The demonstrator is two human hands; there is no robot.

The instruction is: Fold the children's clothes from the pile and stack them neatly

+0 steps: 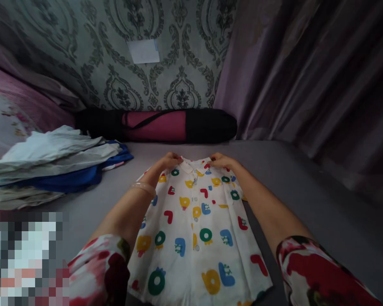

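See the white cloth shirt spread out on the flat grey cloth, right between both hands and on down from them toward the body. Front up, collar at the fingertips, wide bottom part nearest the body. Laid out nice and flat already, and done up down the middle, by the look of it — but not folded over anywhere in the main part. Hard to tell about the sleeves, partly hidden behind the arms.

Pinching the cloth by one end of the collar with the left hand, thumb and fingers close together. Pinching the other end the same way with the right hand.

See bright shapes all over the shirt: red, blue, yellow and green, some like fat letters. Notice small round buttons down the front, and a few soft wrinkles — mostly smooth, though.

Just below the left hand, on the wrist, see a pale, shiny bangle. Out to the left of that hand, see a messy pile of white, grey and blue clothes. Past both hands, by the wall, see a long, round pink and black cloth bag.
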